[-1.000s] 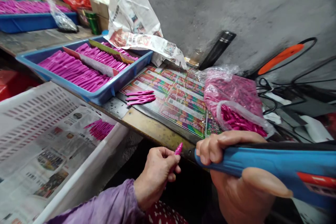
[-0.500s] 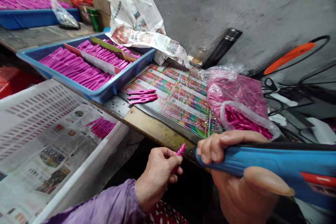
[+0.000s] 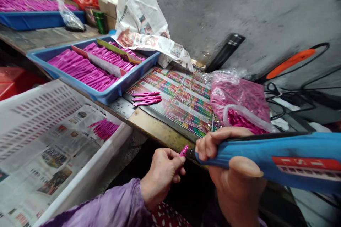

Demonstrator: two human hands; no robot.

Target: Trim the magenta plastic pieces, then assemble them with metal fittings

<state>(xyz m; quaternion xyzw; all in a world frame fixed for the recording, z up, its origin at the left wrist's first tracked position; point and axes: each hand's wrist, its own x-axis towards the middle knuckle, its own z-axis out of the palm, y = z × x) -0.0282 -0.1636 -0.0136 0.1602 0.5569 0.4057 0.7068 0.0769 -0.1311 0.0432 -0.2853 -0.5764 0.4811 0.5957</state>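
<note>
My left hand [image 3: 161,173] pinches a slim magenta plastic piece [image 3: 183,151] between its fingers and thumb. My right hand [image 3: 229,159] grips a thick blue handheld power tool [image 3: 277,152]. The tool's black nose [image 3: 190,154] sits right against the piece's tip, and the exact contact is hard to see. Part of the piece is hidden inside my left fingers. Three loose magenta pieces [image 3: 147,98] lie together on a colourful printed mat [image 3: 186,104], just beyond both hands.
A blue divided tray [image 3: 87,85] packed with magenta pieces stands on the bench. A plastic bag of pink pieces [image 3: 239,101] lies to the right. A white crate lined with newspaper [image 3: 64,145] sits at my left. Cables and a grey wall lie beyond.
My right hand and the blue tool have shifted slightly left, with the tool's rear end rising. The left hand still holds the piece. The whole view has drifted a little.
</note>
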